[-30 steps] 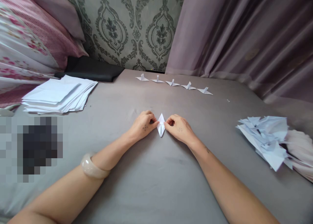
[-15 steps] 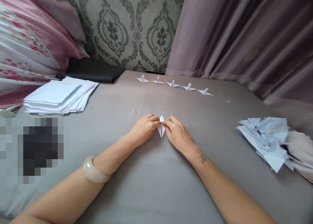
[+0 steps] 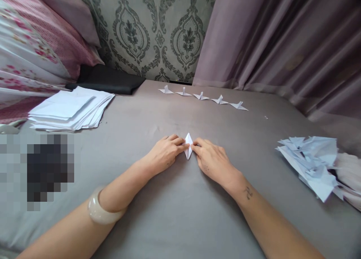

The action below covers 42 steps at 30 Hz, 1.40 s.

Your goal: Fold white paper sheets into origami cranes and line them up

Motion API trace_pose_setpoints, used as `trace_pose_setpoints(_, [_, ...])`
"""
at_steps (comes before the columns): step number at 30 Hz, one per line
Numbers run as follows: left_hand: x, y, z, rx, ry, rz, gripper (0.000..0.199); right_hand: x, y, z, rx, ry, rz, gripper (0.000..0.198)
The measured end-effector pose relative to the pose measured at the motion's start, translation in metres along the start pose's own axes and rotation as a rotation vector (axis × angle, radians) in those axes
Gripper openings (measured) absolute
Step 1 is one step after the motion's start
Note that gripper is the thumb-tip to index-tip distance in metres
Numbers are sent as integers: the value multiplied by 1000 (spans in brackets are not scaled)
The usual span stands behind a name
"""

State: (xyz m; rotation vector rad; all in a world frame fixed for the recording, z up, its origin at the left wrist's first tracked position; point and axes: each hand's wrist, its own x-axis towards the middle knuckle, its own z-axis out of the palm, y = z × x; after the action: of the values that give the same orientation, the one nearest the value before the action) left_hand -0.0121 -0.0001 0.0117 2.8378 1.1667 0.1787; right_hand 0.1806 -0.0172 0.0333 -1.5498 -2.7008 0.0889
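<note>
A small white folded paper [image 3: 188, 139], shaped like a narrow diamond with a slit down its lower half, lies on the grey cloth in front of me. My left hand [image 3: 166, 152] is closed on its left edge, the thumb reaching across its middle. From the right side, the fingertips of my right hand [image 3: 214, 160] are pinched together at the paper's right edge. The fingertips hide parts of both side corners. A pale bangle [image 3: 100, 210] circles my left forearm.
Several folded paper birds [image 3: 201, 96] stand in a row at the back. A stack of white sheets [image 3: 63, 108] is at left, beside a black folded item [image 3: 113, 79]. At right lies a pile of folded papers [image 3: 313, 161]. Curtains [image 3: 239, 37] hang behind.
My right hand has shifted slightly right, from the paper's middle to its right edge. My left thumb now lies across the paper. The view has moved a little.
</note>
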Motion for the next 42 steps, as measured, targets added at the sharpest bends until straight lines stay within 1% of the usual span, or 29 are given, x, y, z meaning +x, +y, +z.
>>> trace_pose_setpoints(3, [-1, 3, 1, 35, -7, -15, 48, 0, -4, 0, -8, -13, -4, 32])
trace_pose_setpoints(6, [-1, 4, 3, 24, 15, -21, 47, -1, -10, 2, -31, 21, -13, 31])
trace_pose_setpoints(8, [0, 2, 5, -25, 56, -16, 49, 0, -11, 4, -16, 41, -12, 32])
trace_pose_setpoints(10, [3, -1, 8, -128, 118, -25, 48, 1, -7, 7, 69, 57, 15, 32])
trace_pose_setpoints(12, [7, -5, 11, -295, 205, -71, 42, 2, 0, 10, 228, 89, 70, 32])
trace_pose_setpoints(14, [12, -8, 12, -466, 295, -188, 35, 5, 7, 14, 387, 130, 106, 34])
trace_pose_setpoints(16, [15, -9, 14, -580, 348, -313, 24, 7, 12, 16, 459, 162, 125, 32])
trace_pose_setpoints(18, [17, -10, 15, -626, 364, -371, 14, 8, 12, 18, 475, 185, 140, 29])
trace_pose_setpoints(22, [20, -11, 18, -630, 338, -378, 12, 11, 13, 19, 542, 197, 153, 25])
trace_pose_setpoints(23, [21, -12, 18, -635, 323, -385, 10, 12, 14, 21, 584, 201, 175, 26])
trace_pose_setpoints(25, [22, -13, 18, -657, 301, -399, 9, 14, 17, 26, 691, 227, 269, 26])
trace_pose_setpoints(27, [23, -12, 18, -691, 306, -421, 11, 14, 20, 31, 796, 270, 383, 27])
trace_pose_setpoints(29, [23, -11, 17, -754, 331, -437, 14, 13, 21, 35, 885, 321, 449, 26])
trace_pose_setpoints(31, [21, -8, 15, -843, 401, -423, 17, 11, 20, 36, 955, 391, 466, 23])
trace_pose_setpoints(34, [17, 0, 8, -897, 577, -341, 14, 6, 15, 32, 1018, 513, 438, 18])
trace_pose_setpoints(36, [14, 7, 3, -842, 674, -292, 11, 4, 11, 28, 1042, 562, 398, 16])
trace_pose_setpoints(38, [11, 12, -1, -746, 724, -242, 8, 2, 8, 25, 1069, 591, 357, 16])
trace_pose_setpoints(42, [8, 20, -2, -571, 750, -137, 6, 0, 5, 20, 1108, 603, 280, 17])
